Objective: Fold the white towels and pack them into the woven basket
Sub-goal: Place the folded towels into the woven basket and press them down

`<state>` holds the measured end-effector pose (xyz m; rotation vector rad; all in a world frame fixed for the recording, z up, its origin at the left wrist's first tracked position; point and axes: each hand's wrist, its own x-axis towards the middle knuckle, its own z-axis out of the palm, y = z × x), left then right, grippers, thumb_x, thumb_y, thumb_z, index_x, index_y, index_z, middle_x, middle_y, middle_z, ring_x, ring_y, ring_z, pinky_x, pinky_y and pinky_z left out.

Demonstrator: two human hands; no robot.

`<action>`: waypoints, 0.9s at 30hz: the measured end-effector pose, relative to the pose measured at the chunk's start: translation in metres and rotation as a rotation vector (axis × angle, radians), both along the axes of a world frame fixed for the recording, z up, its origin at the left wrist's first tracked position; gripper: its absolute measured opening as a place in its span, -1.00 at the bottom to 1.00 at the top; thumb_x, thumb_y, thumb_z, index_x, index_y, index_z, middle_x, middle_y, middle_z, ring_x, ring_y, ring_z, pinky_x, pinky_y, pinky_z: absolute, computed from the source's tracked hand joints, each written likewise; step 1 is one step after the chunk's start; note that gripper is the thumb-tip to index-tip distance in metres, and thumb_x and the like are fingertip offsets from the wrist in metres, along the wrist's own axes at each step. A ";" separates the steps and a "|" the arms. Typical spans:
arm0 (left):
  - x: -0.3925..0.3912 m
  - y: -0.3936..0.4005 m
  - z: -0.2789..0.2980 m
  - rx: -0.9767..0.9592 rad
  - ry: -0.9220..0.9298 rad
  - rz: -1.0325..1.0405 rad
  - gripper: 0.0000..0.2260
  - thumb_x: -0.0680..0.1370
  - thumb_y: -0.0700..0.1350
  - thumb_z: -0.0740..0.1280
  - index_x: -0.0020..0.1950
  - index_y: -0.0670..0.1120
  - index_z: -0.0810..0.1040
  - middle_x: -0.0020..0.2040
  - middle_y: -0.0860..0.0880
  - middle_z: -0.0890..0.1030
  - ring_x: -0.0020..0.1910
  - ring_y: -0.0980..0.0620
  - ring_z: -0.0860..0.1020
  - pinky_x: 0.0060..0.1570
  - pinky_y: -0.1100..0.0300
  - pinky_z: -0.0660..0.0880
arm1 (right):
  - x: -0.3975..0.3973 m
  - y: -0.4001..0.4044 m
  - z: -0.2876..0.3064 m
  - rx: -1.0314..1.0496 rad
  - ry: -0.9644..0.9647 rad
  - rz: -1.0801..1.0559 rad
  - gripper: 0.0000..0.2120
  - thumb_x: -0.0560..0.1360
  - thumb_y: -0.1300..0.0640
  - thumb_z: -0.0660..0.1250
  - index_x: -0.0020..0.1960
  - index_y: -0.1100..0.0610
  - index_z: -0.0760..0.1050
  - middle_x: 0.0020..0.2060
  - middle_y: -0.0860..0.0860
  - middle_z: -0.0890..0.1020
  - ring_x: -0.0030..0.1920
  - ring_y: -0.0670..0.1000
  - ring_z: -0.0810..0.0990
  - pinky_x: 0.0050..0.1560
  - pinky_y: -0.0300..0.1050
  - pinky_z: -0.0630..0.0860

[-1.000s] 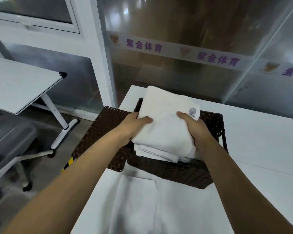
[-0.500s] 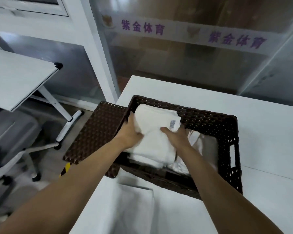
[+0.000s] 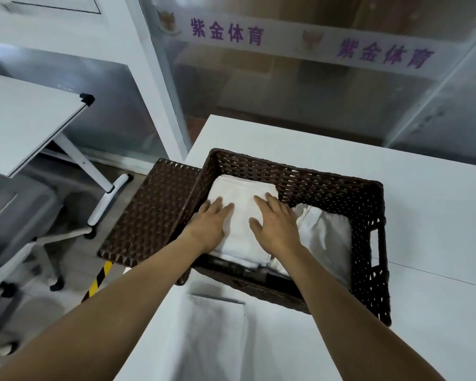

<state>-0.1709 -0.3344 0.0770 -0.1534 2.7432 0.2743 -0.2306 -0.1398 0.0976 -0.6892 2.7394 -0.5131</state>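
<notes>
Fingers (image 3: pixel 220 207) of both hands, left (image 3: pixel 208 229) and right (image 3: pixel 276 229), lie straight and flat, gripping nothing, pressing 1 folded towel (image 3: pixel 242 193) into the basket's (image 3: pixel 368 243) left half, likely to flatten it for more.

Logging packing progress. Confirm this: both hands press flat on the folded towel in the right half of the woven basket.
Wrong half. In the head view, the left hand and right hand press flat on the folded towel in the woven basket's left half.

Both forearms are bare, with no sleeves, the left hand (image 3: pixel 209 226) and right hand (image 3: pixel 275 226) ungloved (no rings or watch visible).
</notes>
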 end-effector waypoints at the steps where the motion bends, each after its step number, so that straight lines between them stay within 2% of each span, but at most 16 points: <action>1: 0.001 0.002 0.006 0.017 0.005 0.001 -0.35 0.62 -0.16 0.22 0.65 0.05 0.00 0.65 -0.09 -0.02 0.61 -0.20 0.01 0.54 -0.13 0.15 | 0.002 0.000 0.003 -0.009 0.010 -0.002 -0.43 0.67 -0.09 0.15 0.64 -0.02 0.12 0.64 0.01 0.11 0.60 0.09 0.11 0.57 0.05 -0.01; 6: 0.020 0.017 0.046 0.013 0.099 -0.040 -0.45 0.64 0.02 0.25 0.61 0.09 0.16 0.64 -0.03 0.08 0.59 -0.19 0.10 0.51 -0.16 0.20 | 0.018 0.004 0.019 -0.094 0.074 -0.030 -0.43 0.63 -0.03 0.24 0.61 0.00 0.23 0.60 0.06 0.23 0.54 0.16 0.24 0.52 0.10 0.15; 9: 0.037 0.022 0.067 0.017 0.238 -0.050 -0.49 0.62 0.02 0.25 0.57 0.09 0.26 0.62 -0.03 0.18 0.56 -0.18 0.18 0.46 -0.14 0.25 | 0.033 0.008 0.031 -0.201 0.130 -0.065 -0.46 0.61 -0.01 0.25 0.56 0.05 0.32 0.54 0.10 0.33 0.51 0.18 0.33 0.49 0.18 0.27; 12: 0.062 0.025 0.086 0.065 0.324 -0.047 -0.52 0.61 -0.01 0.26 0.54 0.09 0.32 0.59 -0.03 0.24 0.55 -0.16 0.22 0.44 -0.13 0.25 | 0.056 0.013 0.041 -0.321 0.212 -0.095 -0.48 0.58 -0.04 0.18 0.50 0.08 0.39 0.48 0.12 0.42 0.46 0.16 0.41 0.42 0.21 0.38; 16: 0.102 0.027 0.099 0.132 0.465 -0.043 -0.58 0.58 -0.05 0.30 0.46 0.08 0.42 0.54 -0.03 0.33 0.50 -0.16 0.30 0.39 -0.13 0.30 | 0.094 0.018 0.057 -0.398 0.333 -0.108 -0.51 0.58 -0.02 0.16 0.47 0.12 0.43 0.43 0.11 0.48 0.45 0.10 0.42 0.40 0.15 0.40; 20: 0.147 0.031 0.100 0.169 0.581 -0.048 -0.64 0.57 -0.09 0.33 0.38 0.05 0.49 0.47 -0.04 0.41 0.45 -0.15 0.36 0.34 -0.12 0.33 | 0.139 0.024 0.063 -0.415 0.411 -0.126 -0.55 0.58 0.05 0.24 0.45 0.09 0.43 0.41 0.04 0.50 0.43 0.05 0.44 0.42 0.08 0.38; 27: 0.222 0.036 0.061 0.206 0.626 -0.037 -0.64 0.51 -0.09 0.29 0.31 0.02 0.53 0.36 -0.02 0.48 0.30 -0.11 0.44 0.20 -0.02 0.41 | 0.226 0.031 0.044 -0.406 0.487 -0.152 -0.61 0.55 0.15 0.34 0.38 0.09 0.51 0.30 0.02 0.57 0.28 0.07 0.51 0.32 0.01 0.40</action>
